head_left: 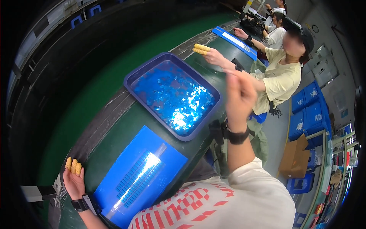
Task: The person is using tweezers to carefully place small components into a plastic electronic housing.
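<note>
The blue board (127, 162), bearing rows of small blue pieces (131, 183), lies in the lower middle of the frame, just right of the left hand (75, 180), whose fingers are loosely extended. The right hand (241, 95), blurred, is raised right of the tray (167, 59); I cannot tell whether it pinches anything.

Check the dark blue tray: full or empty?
Neither; partly filled. In the tray, small shiny blue pieces lie scattered in a shallow layer, with bare bottom showing between some.
</note>
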Motion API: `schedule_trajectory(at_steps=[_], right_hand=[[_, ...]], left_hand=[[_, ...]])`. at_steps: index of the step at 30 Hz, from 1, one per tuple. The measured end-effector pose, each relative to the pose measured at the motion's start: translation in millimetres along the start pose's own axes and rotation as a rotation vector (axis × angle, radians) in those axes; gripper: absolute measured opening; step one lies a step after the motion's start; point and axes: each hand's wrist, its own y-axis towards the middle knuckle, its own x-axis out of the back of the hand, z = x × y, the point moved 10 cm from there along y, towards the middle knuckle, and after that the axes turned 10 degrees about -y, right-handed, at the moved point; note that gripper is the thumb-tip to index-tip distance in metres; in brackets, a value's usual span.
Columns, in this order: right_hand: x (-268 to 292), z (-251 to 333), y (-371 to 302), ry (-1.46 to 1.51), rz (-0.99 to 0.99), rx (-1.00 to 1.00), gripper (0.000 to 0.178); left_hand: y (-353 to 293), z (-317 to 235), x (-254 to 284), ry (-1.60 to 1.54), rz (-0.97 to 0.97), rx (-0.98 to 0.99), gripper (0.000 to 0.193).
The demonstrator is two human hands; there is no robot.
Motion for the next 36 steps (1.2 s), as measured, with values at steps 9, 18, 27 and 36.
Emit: schedule_trajectory(at_steps=[9, 18, 27, 36], right_hand=[[-61.2, -63.0, -24.2, -0.761, 0.592, -0.093, 0.016], [-5.9, -29.6, -8.9, -0.473, 0.083, 0.150, 0.022], [-25.2, -60.3, -27.4, -0.137, 0.219, -0.165, 0.017], [-44.5, -37.6, -29.9, -0.591, 0.448, 0.079, 0.019]], left_hand=[[-0.9, 0.8, -1.3, -0.009, 0.005, 0.011, 0.038], [1.0, -0.9, -0.8, -0.013, 0.019, 0.014, 0.039], [1.2, 0.5, 2.4, -0.006, 0.015, 0.017, 0.039], [0.0, 0.3, 14.0, 0.013, 0.057, 0.054, 0.046]])
